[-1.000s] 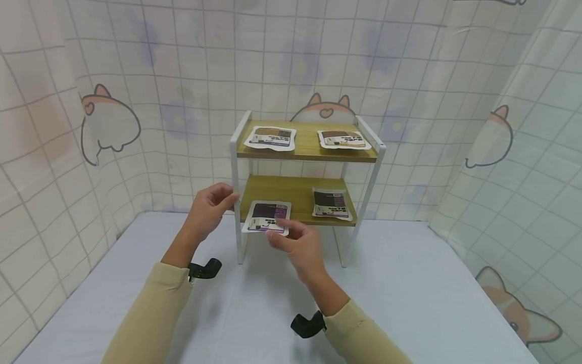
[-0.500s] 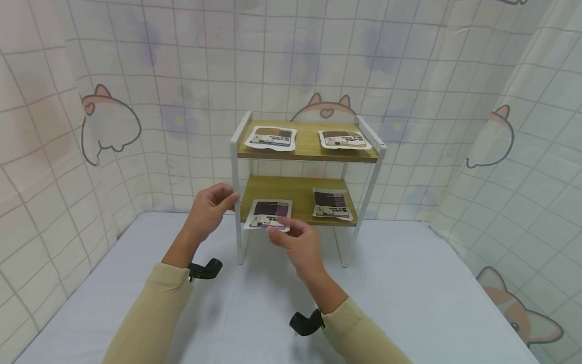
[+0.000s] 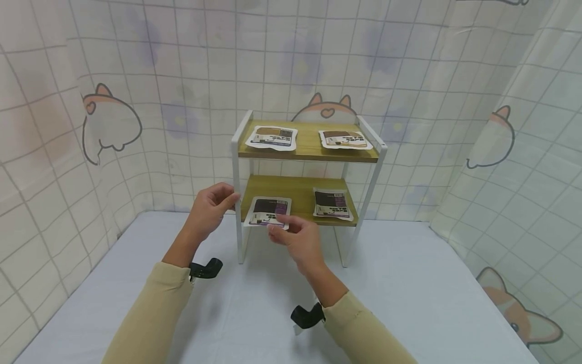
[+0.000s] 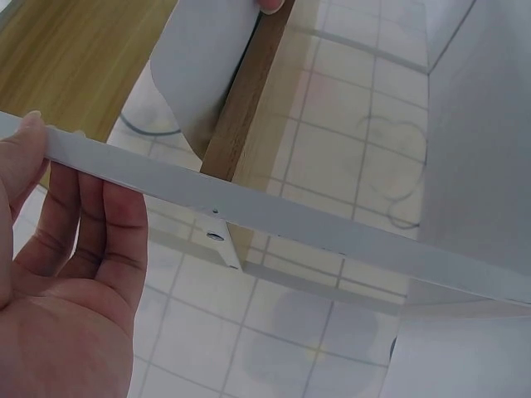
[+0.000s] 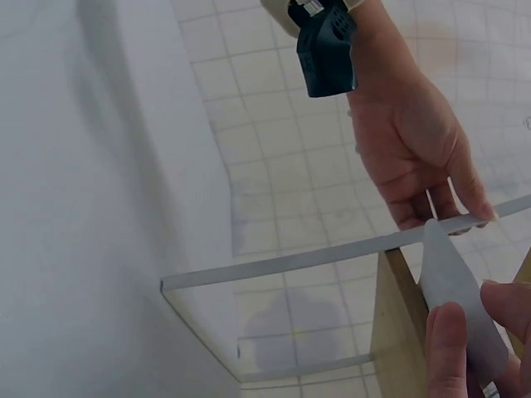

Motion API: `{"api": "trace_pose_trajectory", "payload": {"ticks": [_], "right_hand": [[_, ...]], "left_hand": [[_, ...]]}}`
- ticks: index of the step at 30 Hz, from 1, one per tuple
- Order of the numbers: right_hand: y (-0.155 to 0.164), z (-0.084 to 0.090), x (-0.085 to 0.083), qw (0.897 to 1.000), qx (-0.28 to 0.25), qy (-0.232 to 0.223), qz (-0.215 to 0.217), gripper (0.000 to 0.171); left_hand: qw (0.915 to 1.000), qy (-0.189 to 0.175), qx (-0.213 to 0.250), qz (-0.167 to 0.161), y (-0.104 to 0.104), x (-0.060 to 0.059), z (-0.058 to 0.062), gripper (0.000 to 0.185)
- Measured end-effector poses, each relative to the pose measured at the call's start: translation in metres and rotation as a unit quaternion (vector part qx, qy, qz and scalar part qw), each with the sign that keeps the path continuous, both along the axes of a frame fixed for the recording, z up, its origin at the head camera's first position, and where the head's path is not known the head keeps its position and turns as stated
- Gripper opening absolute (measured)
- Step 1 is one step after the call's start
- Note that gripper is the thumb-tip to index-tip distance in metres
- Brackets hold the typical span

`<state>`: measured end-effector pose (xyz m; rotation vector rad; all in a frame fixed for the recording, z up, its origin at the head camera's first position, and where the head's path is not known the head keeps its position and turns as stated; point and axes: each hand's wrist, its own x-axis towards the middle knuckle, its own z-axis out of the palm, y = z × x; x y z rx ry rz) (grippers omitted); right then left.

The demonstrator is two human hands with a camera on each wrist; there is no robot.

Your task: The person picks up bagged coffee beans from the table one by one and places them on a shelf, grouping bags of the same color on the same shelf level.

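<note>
A white-framed rack [image 3: 236, 167] carries two wooden shelves. My left hand [image 3: 223, 201] grips its left front post, which crosses the left wrist view as a white bar [image 4: 274, 220] under my fingers [image 4: 83, 240]. My right hand [image 3: 281, 225] pinches the near edge of a purple packet [image 3: 268, 210] that lies on the left of the lower shelf [image 3: 297, 192] and hangs slightly over its front. In the right wrist view the packet [image 5: 456, 290] shows from below, pinched by my fingertips [image 5: 452, 348].
Another purple packet [image 3: 332, 203] lies on the right of the lower shelf. Two brown packets [image 3: 272, 137] [image 3: 344, 139] rest on the top shelf. The rack stands on a white table [image 3: 409, 293] against a checked curtain [image 3: 136, 76] with cat prints.
My right hand has moved the purple packet away from me, farther onto the lower shelf. The left hand has stayed on the post.
</note>
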<state>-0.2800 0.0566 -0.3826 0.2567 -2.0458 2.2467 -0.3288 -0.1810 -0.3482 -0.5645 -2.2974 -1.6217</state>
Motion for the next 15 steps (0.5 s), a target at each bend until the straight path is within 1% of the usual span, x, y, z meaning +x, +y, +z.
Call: {"api": "trace_pose_trajectory", "payload": {"ticks": [5,15], "right_hand": [[0.0007,0.0005,-0.0025,1.000,0.002,-0.003,-0.003,0.037],[0.0020,0.0021,-0.0026,1.000,0.003,-0.012,-0.008,0.039]], "left_hand": [[1.0000,-0.003,0.003,-0.005,-0.0006,-0.0003,-0.0001,0.030],[1.0000,-0.003,-0.003,-0.005,-0.0012,-0.0006,0.0002,0.030]]}}
